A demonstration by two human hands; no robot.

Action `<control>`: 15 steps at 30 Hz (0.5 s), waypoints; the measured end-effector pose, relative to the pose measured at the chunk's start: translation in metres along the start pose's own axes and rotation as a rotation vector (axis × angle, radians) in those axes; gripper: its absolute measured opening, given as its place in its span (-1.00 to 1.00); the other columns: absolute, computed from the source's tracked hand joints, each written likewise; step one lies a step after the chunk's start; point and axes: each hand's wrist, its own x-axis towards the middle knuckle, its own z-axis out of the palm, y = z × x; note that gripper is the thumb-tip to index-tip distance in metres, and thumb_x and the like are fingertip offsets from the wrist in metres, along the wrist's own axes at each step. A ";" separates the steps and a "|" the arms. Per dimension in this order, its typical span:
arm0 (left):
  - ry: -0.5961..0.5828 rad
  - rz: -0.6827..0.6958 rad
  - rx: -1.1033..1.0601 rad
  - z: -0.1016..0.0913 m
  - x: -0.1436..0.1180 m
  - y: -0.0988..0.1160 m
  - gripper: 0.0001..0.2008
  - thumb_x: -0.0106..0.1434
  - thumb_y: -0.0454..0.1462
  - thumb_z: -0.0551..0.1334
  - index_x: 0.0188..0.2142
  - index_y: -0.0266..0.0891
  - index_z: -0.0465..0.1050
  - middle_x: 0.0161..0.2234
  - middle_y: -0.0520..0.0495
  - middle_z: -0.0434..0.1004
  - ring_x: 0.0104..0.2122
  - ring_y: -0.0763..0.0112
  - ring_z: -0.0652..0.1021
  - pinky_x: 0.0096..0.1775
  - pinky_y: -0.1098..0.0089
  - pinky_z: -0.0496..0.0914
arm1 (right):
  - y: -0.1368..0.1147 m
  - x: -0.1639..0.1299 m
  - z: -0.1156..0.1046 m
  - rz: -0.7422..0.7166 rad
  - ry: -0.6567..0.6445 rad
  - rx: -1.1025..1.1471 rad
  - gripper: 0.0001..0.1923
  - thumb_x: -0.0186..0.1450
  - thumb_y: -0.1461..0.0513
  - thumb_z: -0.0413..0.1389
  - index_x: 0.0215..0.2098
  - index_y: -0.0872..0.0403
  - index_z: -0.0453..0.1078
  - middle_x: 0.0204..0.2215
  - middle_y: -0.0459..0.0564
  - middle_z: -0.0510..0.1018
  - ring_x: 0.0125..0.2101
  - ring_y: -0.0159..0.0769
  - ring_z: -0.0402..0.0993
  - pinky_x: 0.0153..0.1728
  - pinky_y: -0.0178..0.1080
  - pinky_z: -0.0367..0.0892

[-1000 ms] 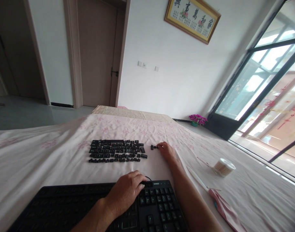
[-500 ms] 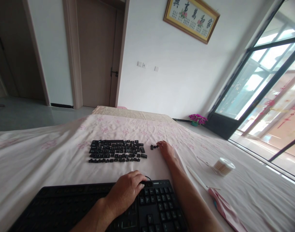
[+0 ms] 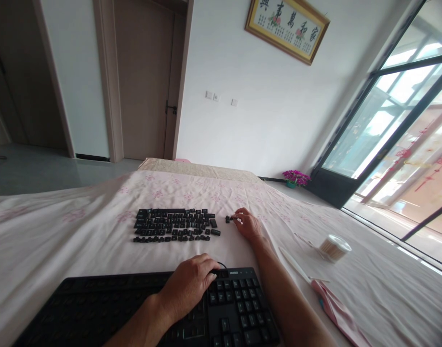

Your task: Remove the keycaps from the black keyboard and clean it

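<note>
Black loose keys (image 3: 229, 219) are pinched at the fingertips of the right hand (image 3: 247, 224), stretched far forward; the left hand (image 3: 190, 285) is laid flat, open, on the nearer keyboard (image 3: 238, 308).

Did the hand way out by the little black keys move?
Barely. The right hand stays beside the loose keycaps, right of the keycap rows; its fingers now curl around one.

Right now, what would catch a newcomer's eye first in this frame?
Probably the black keyboard at the near edge of the pink-flowered cloth, with the left hand resting on it. Beyond it, loose black keycaps lie in neat rows, and the right hand reaches to a couple of stray keycaps beside them.
</note>
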 end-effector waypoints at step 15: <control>0.009 0.005 0.001 0.000 0.000 0.000 -0.76 0.28 -0.36 0.15 -0.12 -0.07 0.49 -0.18 0.06 0.52 -0.13 0.40 0.50 -0.02 0.41 0.34 | -0.004 0.008 0.003 0.034 -0.035 -0.025 -0.74 0.28 0.18 0.09 -0.07 -0.16 0.48 -0.04 -0.13 0.48 -0.11 -0.25 0.44 -0.21 -0.28 0.30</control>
